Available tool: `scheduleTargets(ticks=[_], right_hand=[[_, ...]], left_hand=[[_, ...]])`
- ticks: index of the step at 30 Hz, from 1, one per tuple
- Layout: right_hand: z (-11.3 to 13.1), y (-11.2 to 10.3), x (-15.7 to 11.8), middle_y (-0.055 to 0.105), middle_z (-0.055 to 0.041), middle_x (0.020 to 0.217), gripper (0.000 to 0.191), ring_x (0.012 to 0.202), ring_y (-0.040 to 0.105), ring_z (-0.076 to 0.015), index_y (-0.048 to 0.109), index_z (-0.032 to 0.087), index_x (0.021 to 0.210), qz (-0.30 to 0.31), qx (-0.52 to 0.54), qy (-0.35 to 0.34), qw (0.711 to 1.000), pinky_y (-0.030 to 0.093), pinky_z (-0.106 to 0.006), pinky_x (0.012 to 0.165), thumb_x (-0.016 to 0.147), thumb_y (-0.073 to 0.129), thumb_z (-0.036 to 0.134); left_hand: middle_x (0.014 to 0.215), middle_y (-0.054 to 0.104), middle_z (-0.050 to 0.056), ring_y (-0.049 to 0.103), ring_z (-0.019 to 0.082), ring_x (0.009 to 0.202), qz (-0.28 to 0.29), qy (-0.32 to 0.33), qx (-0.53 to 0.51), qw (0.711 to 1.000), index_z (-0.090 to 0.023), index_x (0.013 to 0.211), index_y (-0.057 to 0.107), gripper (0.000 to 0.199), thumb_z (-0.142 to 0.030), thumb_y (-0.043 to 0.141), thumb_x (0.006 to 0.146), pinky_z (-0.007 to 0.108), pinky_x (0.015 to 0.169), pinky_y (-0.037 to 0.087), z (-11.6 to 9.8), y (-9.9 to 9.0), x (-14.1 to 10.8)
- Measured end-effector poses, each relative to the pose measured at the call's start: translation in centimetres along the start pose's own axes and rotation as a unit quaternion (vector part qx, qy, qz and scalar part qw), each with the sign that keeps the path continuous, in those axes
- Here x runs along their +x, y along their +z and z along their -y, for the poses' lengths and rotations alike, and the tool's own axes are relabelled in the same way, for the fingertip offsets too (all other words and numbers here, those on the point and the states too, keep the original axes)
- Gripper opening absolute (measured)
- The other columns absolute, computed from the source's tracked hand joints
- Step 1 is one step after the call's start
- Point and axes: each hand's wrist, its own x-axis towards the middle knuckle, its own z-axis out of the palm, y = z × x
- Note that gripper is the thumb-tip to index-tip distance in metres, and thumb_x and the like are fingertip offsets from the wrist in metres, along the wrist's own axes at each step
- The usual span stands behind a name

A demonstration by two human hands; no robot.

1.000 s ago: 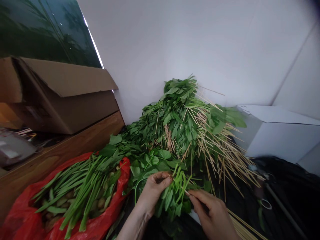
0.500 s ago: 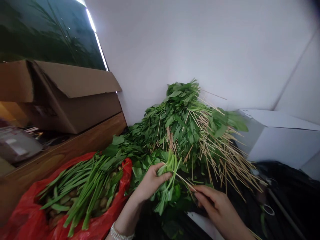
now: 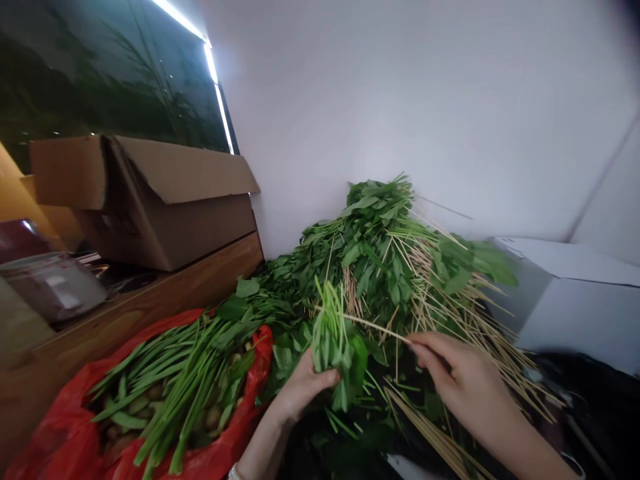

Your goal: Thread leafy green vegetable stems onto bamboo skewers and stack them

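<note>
My left hand (image 3: 310, 385) is closed around a small bunch of leafy greens (image 3: 332, 340), its pale green stems pointing up. Between thumb and fingertips, my right hand (image 3: 457, 373) pinches the end of a thin wooden skewer (image 3: 377, 327). The skewer runs leftward to the stems of the bunch; whether it pierces them or passes behind, I cannot tell. Past both hands rises a large heap of greens (image 3: 373, 260), with many skewers (image 3: 465, 313) sticking out on its right side. Loose skewers (image 3: 430, 430) lie below my right hand.
At the left, a red plastic bag (image 3: 65, 427) holds green stalks (image 3: 185, 380) and roundish produce. Behind it, a cardboard box (image 3: 190, 227) and a translucent tub (image 3: 63, 287) stand on a wooden surface (image 3: 220, 267). A white box (image 3: 580, 300) and black plastic (image 3: 585, 380) are at the right.
My left hand now grips the bunch lower, around its leaves, with the stems upright. My right hand and the skewer have risen slightly and moved right. The whole view has shifted a little.
</note>
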Motion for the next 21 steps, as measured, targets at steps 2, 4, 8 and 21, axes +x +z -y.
scheduleTargets(ticks=[2, 4, 8, 21], right_hand=[[0.9, 0.6, 2.6, 0.073, -0.0015, 0.085, 0.021, 0.071, 0.067, -0.0180, 0.068, 0.025, 0.093, -0.004, 0.017, -0.023, 1.000, 0.050, -0.028, 0.066, 0.090, 0.047, 0.029], [1.9, 1.7, 5.6, 0.072, -0.0012, 0.079, 0.020, 0.067, 0.065, -0.0175, 0.069, 0.023, 0.089, 0.000, 0.042, -0.045, 0.998, 0.048, -0.028, 0.064, 0.088, 0.049, 0.027], [3.3, 5.1, 12.2, 0.067, 0.0001, 0.067, 0.021, 0.058, 0.061, -0.0155, 0.068, 0.020, 0.090, -0.027, 0.073, -0.028, 0.997, 0.046, -0.027, 0.060, 0.090, 0.048, 0.026], [8.0, 23.5, 25.1, 0.059, -0.0072, 0.119, 0.031, 0.099, 0.061, -0.0203, 0.056, 0.018, 0.119, 0.103, 0.067, -0.029, 0.992, 0.052, -0.041, 0.082, 0.092, 0.056, 0.033]], left_hand=[[0.113, 0.067, 0.014, 0.058, 0.032, 0.110, -0.025, -0.002, 0.011, 1.000, -0.015, 0.112, 0.063, 0.070, -0.038, 0.088, 0.051, 0.042, 0.097, 0.042, 0.9, -0.2, -0.2], [0.110, 0.068, 0.014, 0.058, 0.031, 0.108, -0.028, -0.012, 0.015, 0.999, -0.015, 0.110, 0.064, 0.066, -0.038, 0.087, 0.053, 0.042, 0.098, 0.041, 2.0, -0.4, 0.0], [0.087, 0.068, 0.007, 0.064, 0.024, 0.088, 0.012, -0.022, 0.008, 1.000, -0.018, 0.126, 0.053, 0.080, -0.043, 0.085, 0.056, 0.037, 0.083, 0.046, 3.5, -0.5, 0.7], [0.076, 0.061, 0.003, 0.051, 0.012, 0.066, 0.081, -0.079, 0.070, 0.991, -0.016, 0.098, 0.070, 0.051, -0.048, 0.081, 0.059, 0.025, 0.064, 0.039, 4.8, -0.9, 1.1]])
